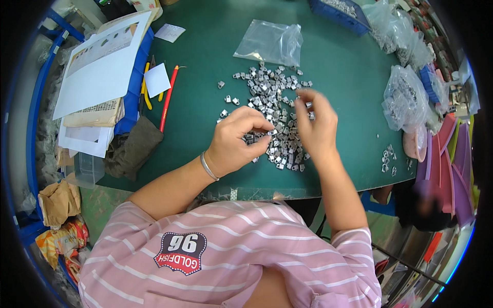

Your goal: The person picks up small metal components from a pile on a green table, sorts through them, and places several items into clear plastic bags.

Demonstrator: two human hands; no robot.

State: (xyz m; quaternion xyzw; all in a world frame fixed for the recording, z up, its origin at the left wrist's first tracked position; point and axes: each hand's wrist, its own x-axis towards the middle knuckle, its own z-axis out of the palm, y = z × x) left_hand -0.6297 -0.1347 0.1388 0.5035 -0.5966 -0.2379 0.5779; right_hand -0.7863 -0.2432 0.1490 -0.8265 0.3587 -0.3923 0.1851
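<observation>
Between thumb and forefinger, my left hand (236, 137) pinches a small silver metal piece (272, 132). It is held over the near part of a loose pile of like pieces (275, 97), small, blocky and grey with a hole or loop in them. My right hand (318, 124) hovers at the pile's right side, a little blurred. Its thumb and forefinger are bent and apart, and loose pieces show in the gap. A few stray pieces (228, 98) lie left of the pile. Behind the pile rests a clear plastic bag (270, 42), lying flat.
To the left are a red pen-like tool (169, 97), yellow-handled pliers (146, 92), papers (100, 66) on a blue bin and a dark cloth (134, 149). A blue tray (341, 14) and bags of parts (405, 95) stand right. Small rings (389, 159) lie near the right edge.
</observation>
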